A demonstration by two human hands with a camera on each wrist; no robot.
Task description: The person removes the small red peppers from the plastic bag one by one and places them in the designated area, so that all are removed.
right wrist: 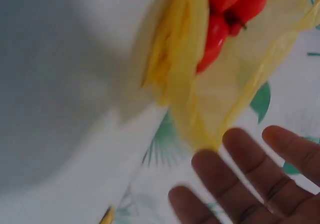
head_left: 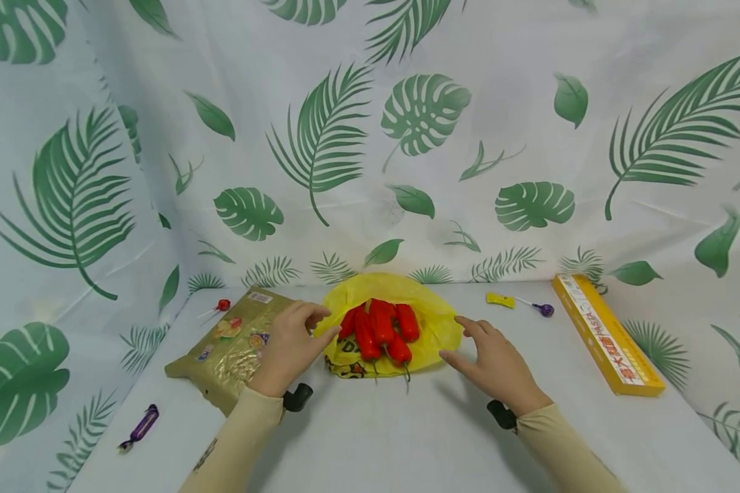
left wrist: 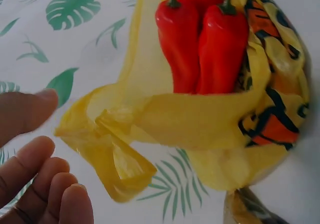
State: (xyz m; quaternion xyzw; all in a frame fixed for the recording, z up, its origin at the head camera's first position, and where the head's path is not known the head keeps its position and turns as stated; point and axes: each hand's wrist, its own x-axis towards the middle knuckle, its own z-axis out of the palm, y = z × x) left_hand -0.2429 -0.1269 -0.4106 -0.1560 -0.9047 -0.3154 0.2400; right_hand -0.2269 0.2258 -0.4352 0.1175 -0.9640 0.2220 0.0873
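A yellow plastic bag (head_left: 434, 342) with dark print lies open at the middle of the table. Several red peppers (head_left: 381, 322) with green stems rest in its mouth; the left wrist view shows two peppers (left wrist: 222, 49) up close. At the bag's left side is my left hand (head_left: 292, 342), thumb and fingers apart with nothing between them. In the left wrist view its fingertips (left wrist: 75, 199) stand just off a twisted bag handle. My right hand (head_left: 493, 363) is at the bag's right edge, fingers spread and holding nothing; whether a fingertip touches the plastic I cannot tell.
A gold packet (head_left: 231, 349) lies beside my left hand. Around it are a red lollipop (head_left: 223, 305) and a purple-wrapped candy (head_left: 140, 426). Back right are a yellow candy (head_left: 499, 300), a purple lollipop (head_left: 545, 310) and a long yellow pasta box (head_left: 607, 335). Leaf-patterned cloth (head_left: 345, 239) hangs behind.
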